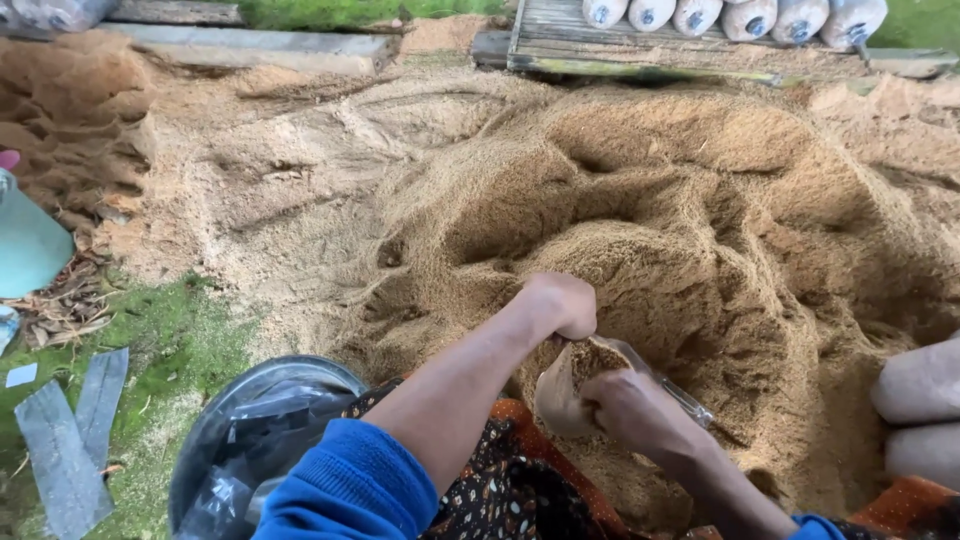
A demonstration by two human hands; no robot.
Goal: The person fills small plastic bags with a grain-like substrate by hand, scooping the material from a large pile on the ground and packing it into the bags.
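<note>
A big heap of tan sawdust (640,200) fills the ground in front of me. My left hand (562,303) is a closed fist, apparently around sawdust, just above the mouth of a clear plastic bag (560,395). My right hand (632,410) grips the rim of that bag and holds it open. The bag is part full of sawdust and rests against the foot of the heap, above my patterned orange and black cloth (505,480).
A metal bowl (250,400) with crumpled clear bags sits at my lower left. Filled white bags (925,410) lie at the right edge. Several more filled bags (720,15) stand on a wooden pallet (620,50) beyond the heap. Mossy ground and grey scraps (70,430) lie left.
</note>
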